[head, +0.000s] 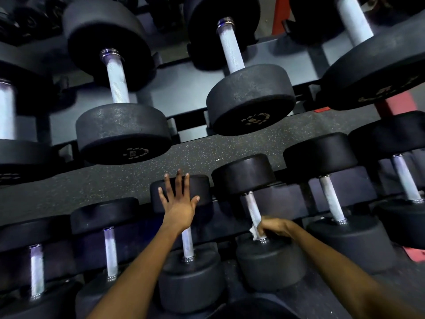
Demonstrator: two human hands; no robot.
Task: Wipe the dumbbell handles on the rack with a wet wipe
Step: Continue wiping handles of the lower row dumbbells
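Black dumbbells with silver knurled handles lie in two rows on a dark rack. On the lower row, my right hand [273, 227] grips the near end of one dumbbell handle [251, 209] with a white wet wipe [254, 233] wrapped under its fingers. My left hand [178, 202] is spread flat, fingers straight, over the far head of the neighbouring dumbbell [197, 189] to the left; its handle [187, 244] shows below my wrist. More lower-row handles lie at the left [110, 252] and right [332, 199].
The upper rack shelf [184, 88] holds larger dumbbells [124, 132] [250, 100]. Speckled black rubber floor [207, 153] shows between the two rows. A red rack upright [395, 104] stands at the right, and another dumbbell head [253, 309] sits at the bottom edge.
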